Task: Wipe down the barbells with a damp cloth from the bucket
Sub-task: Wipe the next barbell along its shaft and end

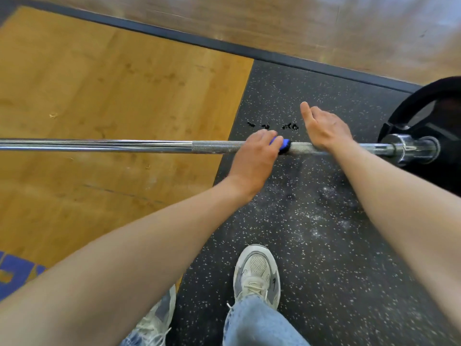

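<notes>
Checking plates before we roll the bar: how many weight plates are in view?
1. A black plate sits on the bar at its right end, partly cut off by the frame edge. The bar's left end is out of view.

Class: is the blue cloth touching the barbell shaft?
Touching. The head view shows the blue cloth wrapped on the barbell shaft, gripped by the left hand.

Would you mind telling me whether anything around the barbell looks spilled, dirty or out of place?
Yes: small glossy dark blotches, possibly water drops, lie on the black speckled mat just beyond the bar, near where the left hand holds the blue cloth. A whitish dusty smear also marks the mat nearer the shoes.
</notes>
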A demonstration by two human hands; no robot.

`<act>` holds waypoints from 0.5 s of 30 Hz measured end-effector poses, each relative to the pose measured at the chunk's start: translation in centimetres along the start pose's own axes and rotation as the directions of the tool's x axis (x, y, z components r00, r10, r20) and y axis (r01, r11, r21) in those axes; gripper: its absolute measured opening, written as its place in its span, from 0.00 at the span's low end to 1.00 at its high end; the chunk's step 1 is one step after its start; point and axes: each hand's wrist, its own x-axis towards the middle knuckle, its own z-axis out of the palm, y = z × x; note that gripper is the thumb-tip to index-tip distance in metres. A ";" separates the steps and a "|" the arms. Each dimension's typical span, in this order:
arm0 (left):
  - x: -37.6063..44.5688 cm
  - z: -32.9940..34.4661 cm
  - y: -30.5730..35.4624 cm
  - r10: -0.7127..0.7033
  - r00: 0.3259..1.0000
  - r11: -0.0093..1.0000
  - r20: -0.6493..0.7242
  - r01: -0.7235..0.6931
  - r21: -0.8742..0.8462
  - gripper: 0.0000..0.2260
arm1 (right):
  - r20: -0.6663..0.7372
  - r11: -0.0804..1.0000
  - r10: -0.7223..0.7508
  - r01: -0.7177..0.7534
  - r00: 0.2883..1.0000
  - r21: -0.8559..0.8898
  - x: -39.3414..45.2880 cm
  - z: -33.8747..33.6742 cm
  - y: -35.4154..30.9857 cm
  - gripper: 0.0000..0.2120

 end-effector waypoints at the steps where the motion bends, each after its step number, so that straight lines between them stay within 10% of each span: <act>1: 0.8 0.8 1.1 0.037 0.999 0.999 0.002 -0.037 -0.032 0.17 | 0.014 1.000 0.018 -0.018 1.000 -0.006 0.1 0.0 0.1 0.36; 15: -5.0 -0.4 -2.8 0.039 0.999 0.990 -0.030 -0.034 0.134 0.22 | -0.231 1.000 0.011 -0.008 0.973 0.010 -3.4 1.1 0.0 0.30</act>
